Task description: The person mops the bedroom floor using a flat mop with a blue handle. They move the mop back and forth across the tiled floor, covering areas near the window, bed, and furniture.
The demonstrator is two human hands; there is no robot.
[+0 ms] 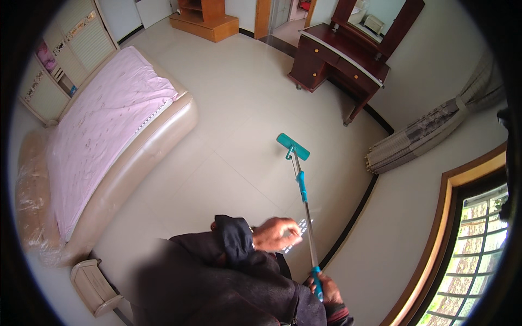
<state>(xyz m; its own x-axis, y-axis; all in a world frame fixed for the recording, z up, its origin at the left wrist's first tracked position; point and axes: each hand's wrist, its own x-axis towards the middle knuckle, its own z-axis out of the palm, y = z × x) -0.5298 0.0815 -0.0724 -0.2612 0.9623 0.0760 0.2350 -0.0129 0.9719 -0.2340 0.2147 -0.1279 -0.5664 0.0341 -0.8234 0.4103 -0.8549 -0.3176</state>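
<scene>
My right hand (329,287) grips the blue handle end of a sponge mop (308,222) at the lower right. From there the mop's metal pole runs forward to a teal head (293,146) at or just above the tiled floor (228,163); contact is hard to judge. A blue sleeve (301,186) and a thin lever rod sit on the pole near the head. Slightly blurred, my left hand (277,234) hovers left of the pole without touching it. Its fingers are loosely curled, a gap showing between thumb and fingers, and nothing is in it.
A bed (110,118) with a pink sheet and padded frame stands left, a small bedside cabinet (94,287) below it. Ahead right is a dark wood dressing table (338,61). A gathered curtain (416,134) and a barred window (469,252) line the right wall.
</scene>
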